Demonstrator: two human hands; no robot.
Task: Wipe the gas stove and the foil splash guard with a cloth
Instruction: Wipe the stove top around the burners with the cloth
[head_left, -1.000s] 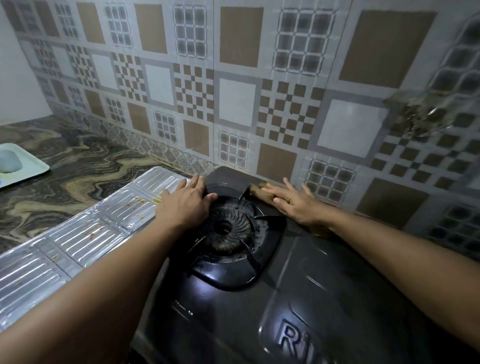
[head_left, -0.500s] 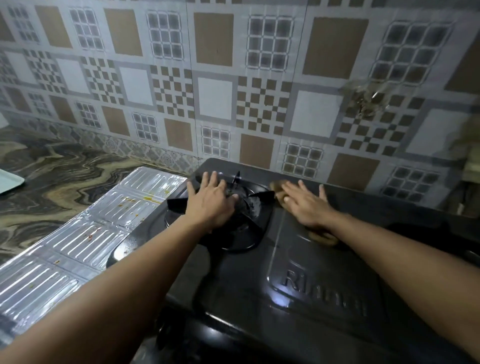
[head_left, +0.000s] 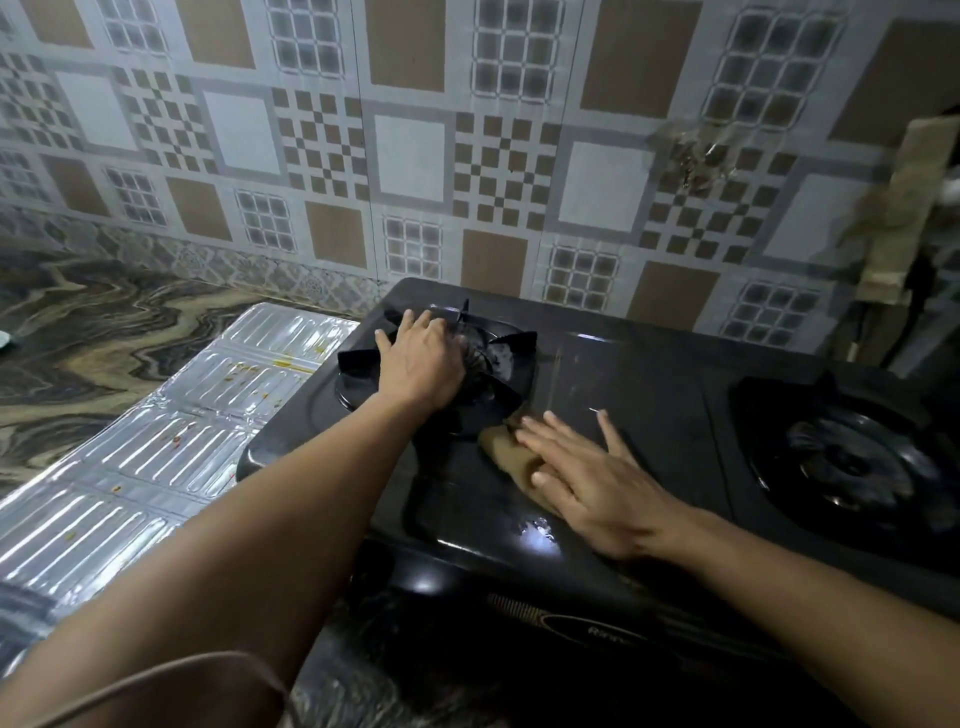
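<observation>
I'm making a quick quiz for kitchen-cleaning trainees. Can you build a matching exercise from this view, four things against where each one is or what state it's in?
Things:
1. cloth
2. left hand
3. foil splash guard
4. right burner

Places or states:
A. lying flat on the counter, spotted with orange stains
B. uncovered, no hand near it
C. pressed under the right hand on the stove top
D. resting on the left burner grate

Pairs: 1-C, 2-D, 3-A, 4-B

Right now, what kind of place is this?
Most likely a home kitchen: a black two-burner gas stove on a marbled countertop, a stained foil splash guard lying beside it, and a patterned tiled wall behind.
</observation>
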